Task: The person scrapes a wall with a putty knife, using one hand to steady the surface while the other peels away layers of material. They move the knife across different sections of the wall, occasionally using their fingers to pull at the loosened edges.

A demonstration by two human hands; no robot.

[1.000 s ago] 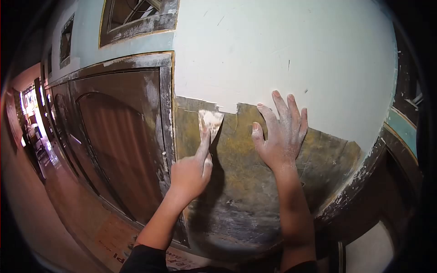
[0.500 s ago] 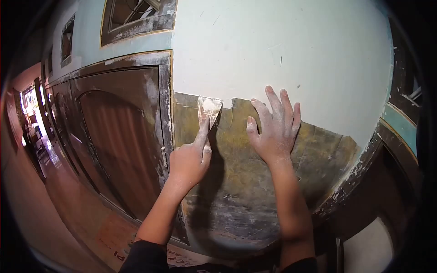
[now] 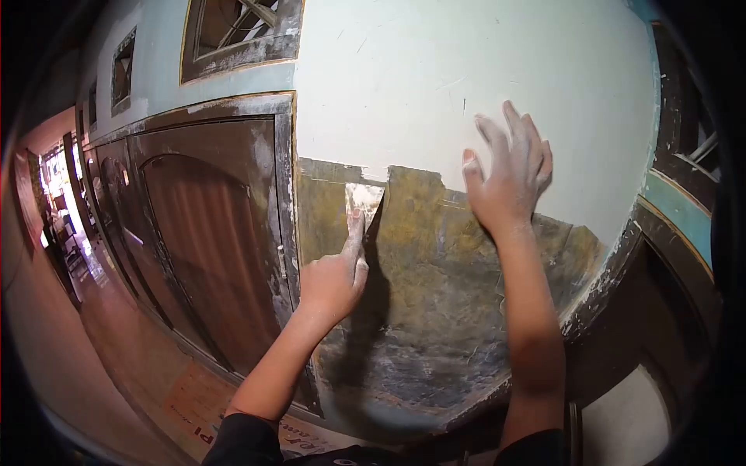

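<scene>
My left hand [image 3: 334,283] is wrapped round a scraper [image 3: 363,200], its index finger stretched along the flat blade. The blade is smeared with white and lies against the bare, yellow-brown part of the wall [image 3: 420,256], just below the ragged lower edge of the white layer [image 3: 388,85]. To the right, my right hand [image 3: 509,175] is open with spread fingers, over the border between the white layer and the bare part. White dust covers its fingers. The scraper's handle is hidden inside my left hand.
A brown wooden door [image 3: 206,233] with a worn frame stands left of the wall. Above it is a framed opening [image 3: 241,31]. A dark frame [image 3: 676,248] borders the wall at right. Printed cardboard [image 3: 194,400] lies on the floor.
The scraper and my left hand have moved slightly down. My right hand has moved up and to the right, from the bare part towards the white layer. The view has shifted a little.
</scene>
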